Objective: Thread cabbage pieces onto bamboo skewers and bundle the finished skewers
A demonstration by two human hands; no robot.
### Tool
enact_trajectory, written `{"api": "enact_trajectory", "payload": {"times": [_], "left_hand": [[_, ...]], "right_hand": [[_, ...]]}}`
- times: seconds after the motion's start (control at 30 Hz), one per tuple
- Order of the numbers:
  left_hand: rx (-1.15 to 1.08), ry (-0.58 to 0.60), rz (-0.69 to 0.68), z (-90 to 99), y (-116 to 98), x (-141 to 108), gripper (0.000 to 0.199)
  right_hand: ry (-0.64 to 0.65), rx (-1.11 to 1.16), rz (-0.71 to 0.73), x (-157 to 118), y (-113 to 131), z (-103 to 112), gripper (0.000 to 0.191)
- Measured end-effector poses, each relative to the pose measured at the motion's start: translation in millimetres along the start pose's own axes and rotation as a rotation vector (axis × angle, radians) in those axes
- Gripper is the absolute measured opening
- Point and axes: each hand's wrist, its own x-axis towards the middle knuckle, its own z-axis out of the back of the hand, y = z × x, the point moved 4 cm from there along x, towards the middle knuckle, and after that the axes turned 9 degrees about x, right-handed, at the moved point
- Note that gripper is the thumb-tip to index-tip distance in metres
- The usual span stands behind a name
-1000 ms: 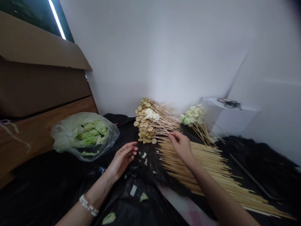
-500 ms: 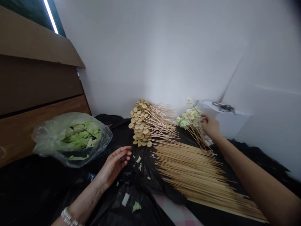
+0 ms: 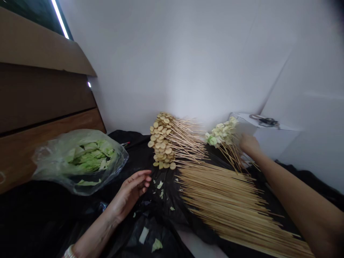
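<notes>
My left hand [image 3: 134,193] hovers over the black plastic sheet [image 3: 113,236], palm turned inward, fingers loosely curved and holding nothing. It is nearest to the skewers of round pale slices [image 3: 162,141], stacked with their sticks pointing right. My right hand [image 3: 249,145] is smeared by motion just right of the cabbage skewers [image 3: 221,132]. Whether a stick is between its fingers I cannot make out. Below both stacks lies a wide layer of bare bamboo skewers [image 3: 228,200].
At the left, a clear plastic bag [image 3: 51,157] holds torn cabbage leaves [image 3: 92,156]. Cabbage scraps [image 3: 157,245] dot the black sheet. A white box [image 3: 276,141] with a dark looped object [image 3: 266,121] on top stands behind my right hand. A white wall [image 3: 182,64] rises behind.
My right hand has drawn slightly away from the cabbage skewers. A cabbage piece that stuck up above that pile now lies lower, in line with it. My left hand has barely moved.
</notes>
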Motion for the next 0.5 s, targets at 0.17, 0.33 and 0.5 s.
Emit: {"api": "enact_trajectory", "payload": {"times": [0.17,0.33,0.5], "left_hand": [[0.0,0.001,0.011,0.7,1,-1,0.027],[-0.003,-0.001,0.005,0.3,1,-1,0.027],[-0.013,0.002,0.007,-2.4,0,-2,0.027]], "right_hand": [[0.022,-0.09,-0.115,-2,-3,0,0.031],[0.017,-0.127,-0.107,-3,-4,1,0.032],[-0.007,-0.129,-0.057,-13,-2,3,0.031]]}}
